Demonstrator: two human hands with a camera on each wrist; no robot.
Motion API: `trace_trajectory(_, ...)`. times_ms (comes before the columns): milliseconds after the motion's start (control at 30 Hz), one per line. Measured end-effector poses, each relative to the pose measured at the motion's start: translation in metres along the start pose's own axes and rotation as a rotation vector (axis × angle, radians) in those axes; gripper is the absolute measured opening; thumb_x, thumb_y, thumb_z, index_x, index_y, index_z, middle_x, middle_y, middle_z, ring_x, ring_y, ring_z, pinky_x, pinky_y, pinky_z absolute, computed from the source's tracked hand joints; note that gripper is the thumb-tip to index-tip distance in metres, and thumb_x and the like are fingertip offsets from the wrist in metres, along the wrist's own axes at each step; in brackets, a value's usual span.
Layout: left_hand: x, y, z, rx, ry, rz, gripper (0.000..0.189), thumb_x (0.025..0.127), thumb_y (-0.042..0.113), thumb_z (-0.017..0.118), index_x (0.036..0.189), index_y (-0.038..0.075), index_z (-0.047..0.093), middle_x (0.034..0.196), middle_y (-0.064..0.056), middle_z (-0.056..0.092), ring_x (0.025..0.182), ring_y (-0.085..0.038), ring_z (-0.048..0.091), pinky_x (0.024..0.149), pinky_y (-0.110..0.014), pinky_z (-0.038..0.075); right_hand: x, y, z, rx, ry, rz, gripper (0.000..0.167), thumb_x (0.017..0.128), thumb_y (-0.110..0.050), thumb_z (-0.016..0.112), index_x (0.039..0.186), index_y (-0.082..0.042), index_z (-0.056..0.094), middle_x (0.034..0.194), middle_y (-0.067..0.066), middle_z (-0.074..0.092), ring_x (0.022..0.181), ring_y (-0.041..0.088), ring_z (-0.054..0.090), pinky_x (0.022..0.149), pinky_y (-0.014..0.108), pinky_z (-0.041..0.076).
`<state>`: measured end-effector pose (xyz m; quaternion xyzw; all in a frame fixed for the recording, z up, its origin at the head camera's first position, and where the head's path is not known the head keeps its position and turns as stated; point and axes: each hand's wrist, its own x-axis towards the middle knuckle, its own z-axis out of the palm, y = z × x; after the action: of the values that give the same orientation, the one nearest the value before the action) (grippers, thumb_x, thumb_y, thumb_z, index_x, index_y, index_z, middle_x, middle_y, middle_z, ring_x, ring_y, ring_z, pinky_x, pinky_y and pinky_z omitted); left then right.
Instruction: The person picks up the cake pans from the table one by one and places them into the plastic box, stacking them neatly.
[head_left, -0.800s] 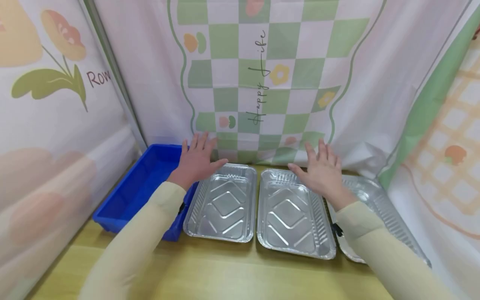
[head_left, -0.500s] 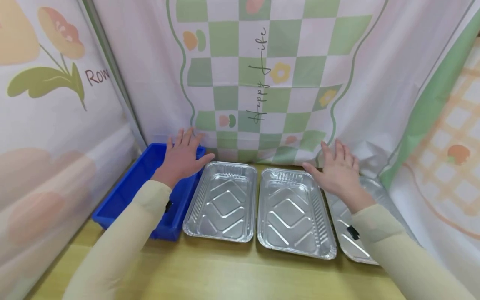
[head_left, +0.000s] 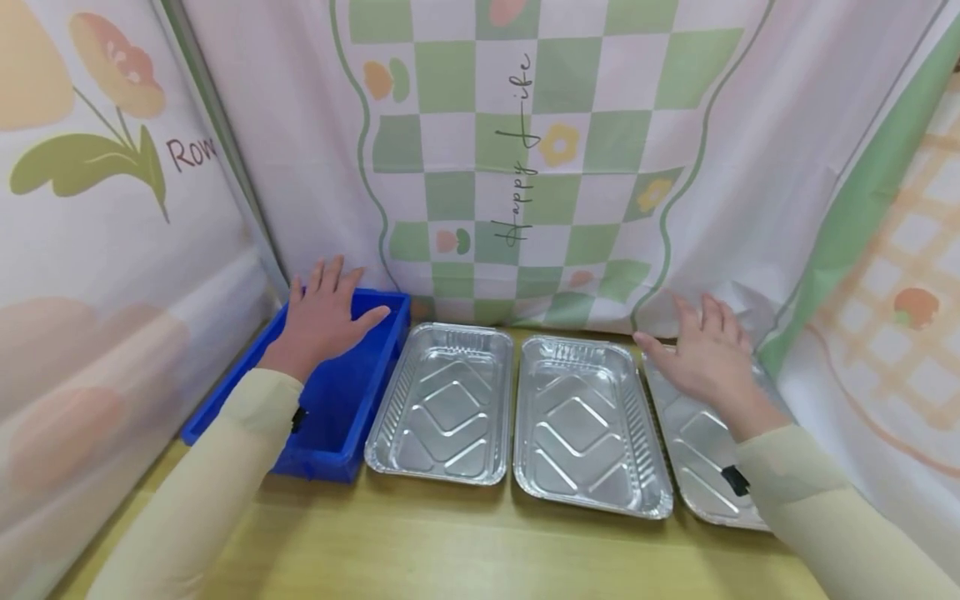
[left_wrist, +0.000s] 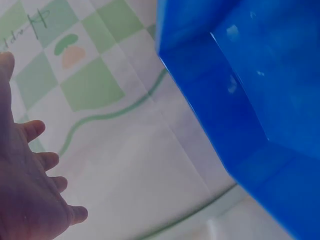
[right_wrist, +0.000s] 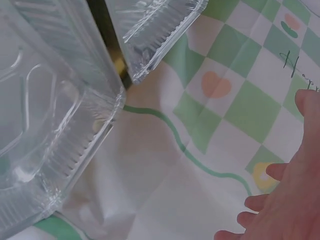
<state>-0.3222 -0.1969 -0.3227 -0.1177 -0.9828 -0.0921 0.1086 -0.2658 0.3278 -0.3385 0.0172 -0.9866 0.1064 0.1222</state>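
Above the blue plastic bin (head_left: 337,400) at the left, my left hand (head_left: 318,325) is spread with fingers straight and nothing in it. My right hand (head_left: 708,358) is likewise spread and holds nothing, over the rightmost foil tray (head_left: 693,442), part of which the hand and sleeve hide. Two more foil trays, the left one (head_left: 453,408) and the middle one (head_left: 585,425), lie side by side between the hands. In the left wrist view the left hand (left_wrist: 30,175) is apart from the bin. The right wrist view shows the right hand (right_wrist: 285,195) apart from the trays.
The containers stand in a row on a wooden table (head_left: 450,542). A checkered cloth curtain (head_left: 525,167) hangs right behind them. Printed cloth walls (head_left: 97,333) close in the left and right sides.
Both hands have moved apart: the left one leftward from beside the left foil tray to over the blue bin, the right one rightward over the rightmost tray. The containers have stayed put.
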Motion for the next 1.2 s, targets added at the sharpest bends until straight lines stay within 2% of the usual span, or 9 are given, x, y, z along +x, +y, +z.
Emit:
trace_trajectory(333, -0.022, -0.035, -0.004, -0.016, -0.008, -0.046, 0.096, 0.090, 0.077, 0.034, 0.156, 0.008, 0.020, 0.160, -0.025, 0.003, 0.145, -0.045, -0.008, 0.108, -0.070, -0.005, -0.016, 0.034, -0.001, 0.034, -0.045, 0.026, 0.099, 0.095, -0.069, 0.033, 0.154, 0.004, -0.001, 0.149, 0.043, 0.001, 0.134, 0.063, 0.000, 0.099, 0.077, 0.004)
trace_trajectory(567, -0.037, -0.055, 0.007, -0.030, -0.031, -0.068, 0.097, 0.090, 0.077, 0.035, 0.154, 0.004, 0.024, 0.158, -0.027, 0.009, 0.144, -0.047, -0.007, 0.106, -0.073, -0.002, -0.026, 0.059, 0.004, 0.040, -0.044, 0.021, 0.095, 0.098, -0.064, 0.036, 0.154, 0.005, 0.003, 0.147, 0.044, 0.007, 0.131, 0.065, 0.005, 0.101, 0.075, 0.004)
trace_trajectory(733, -0.046, -0.070, 0.012, -0.044, -0.036, -0.096, 0.099, 0.090, 0.077, 0.034, 0.153, 0.002, 0.023, 0.155, -0.031, 0.013, 0.141, -0.053, 0.000, 0.103, -0.075, 0.000, -0.035, 0.071, 0.005, 0.044, -0.075, 0.060, 0.095, 0.097, -0.065, 0.036, 0.155, -0.002, -0.002, 0.145, 0.045, 0.010, 0.127, 0.068, 0.010, 0.091, 0.081, 0.015)
trace_trajectory(833, -0.053, -0.081, 0.012, -0.049, -0.041, -0.104, 0.097, 0.091, 0.076, 0.034, 0.153, 0.001, 0.024, 0.153, -0.033, 0.015, 0.140, -0.055, 0.003, 0.101, -0.077, 0.001, -0.042, 0.080, 0.008, 0.043, -0.111, 0.093, 0.098, 0.096, -0.067, 0.035, 0.154, 0.002, -0.002, 0.142, 0.048, 0.011, 0.123, 0.071, 0.012, 0.084, 0.082, 0.020)
trace_trajectory(967, -0.063, -0.094, 0.011, -0.055, -0.046, -0.115, 0.094, 0.094, 0.072, 0.034, 0.152, 0.000, 0.024, 0.151, -0.035, 0.017, 0.138, -0.057, 0.005, 0.099, -0.078, 0.004, -0.049, 0.094, 0.014, 0.054, -0.131, 0.123, 0.100, 0.096, -0.068, 0.034, 0.151, 0.009, 0.003, 0.139, 0.050, 0.013, 0.118, 0.073, 0.015, 0.081, 0.082, 0.024)
trace_trajectory(1200, -0.077, -0.109, 0.005, -0.054, -0.062, -0.122, 0.090, 0.097, 0.066, 0.035, 0.149, -0.006, 0.026, 0.148, -0.040, 0.017, 0.134, -0.060, 0.012, 0.097, -0.078, 0.013, -0.059, 0.116, 0.020, 0.068, -0.114, 0.136, 0.096, 0.097, -0.064, 0.038, 0.153, 0.005, 0.002, 0.136, 0.051, 0.019, 0.114, 0.073, 0.020, 0.084, 0.082, 0.020)
